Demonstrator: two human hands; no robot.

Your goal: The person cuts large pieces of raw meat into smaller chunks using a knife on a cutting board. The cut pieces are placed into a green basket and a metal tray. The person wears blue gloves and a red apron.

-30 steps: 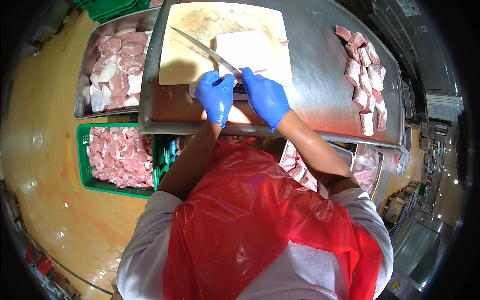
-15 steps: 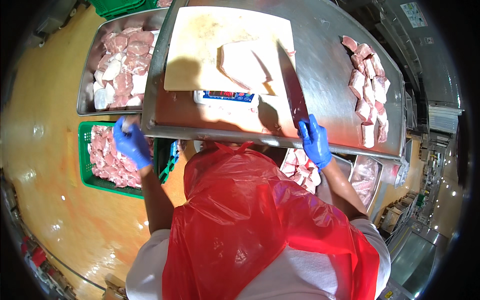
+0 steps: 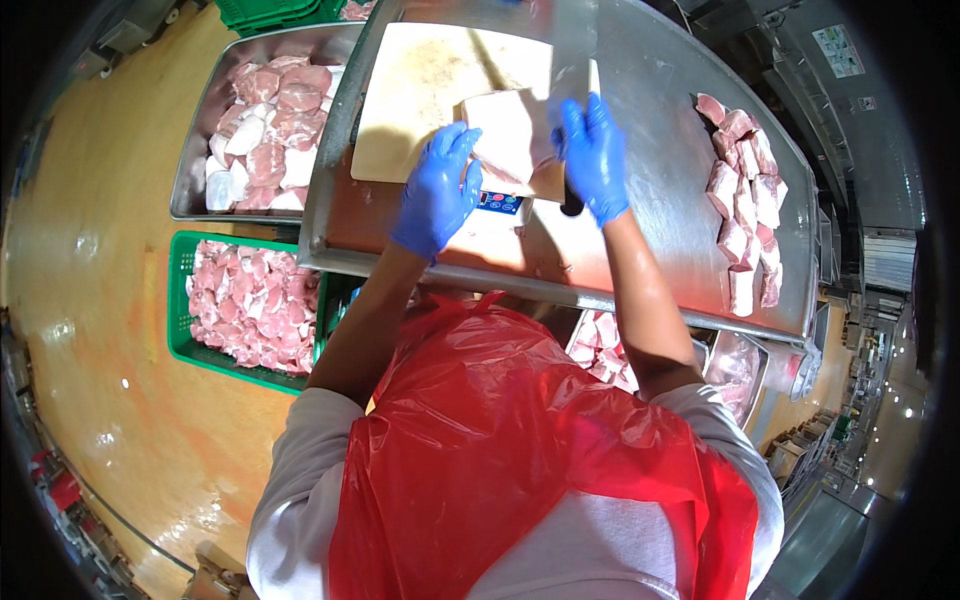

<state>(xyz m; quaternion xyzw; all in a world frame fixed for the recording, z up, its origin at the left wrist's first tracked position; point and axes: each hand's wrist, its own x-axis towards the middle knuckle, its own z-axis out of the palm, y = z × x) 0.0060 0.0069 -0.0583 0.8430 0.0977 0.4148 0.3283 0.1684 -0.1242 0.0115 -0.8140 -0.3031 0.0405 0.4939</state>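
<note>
I have the knife (image 3: 593, 78) in my right hand (image 3: 594, 160), my gloved fingers closed on it, its pale blade pointing toward the far edge of the surface (image 3: 660, 150). My left hand (image 3: 437, 195) is loosely spread, thumb apart from the fingers, at the left side of the slab of meat (image 3: 508, 130) — whether the fingertips actually touch it, I cannot tell. The slab lies on the near right part of the cutting board (image 3: 410, 90), which sits toward the surface's left edge. Between the board and the near edge, a scale (image 3: 500, 203) shows partly from under the board. Cut pieces of meat (image 3: 745, 203) lie grouped by the right edge. Beyond the left edge stand a metal tray (image 3: 203, 140) and, nearer me, a green basket (image 3: 180, 300) — both hold meat.
</note>
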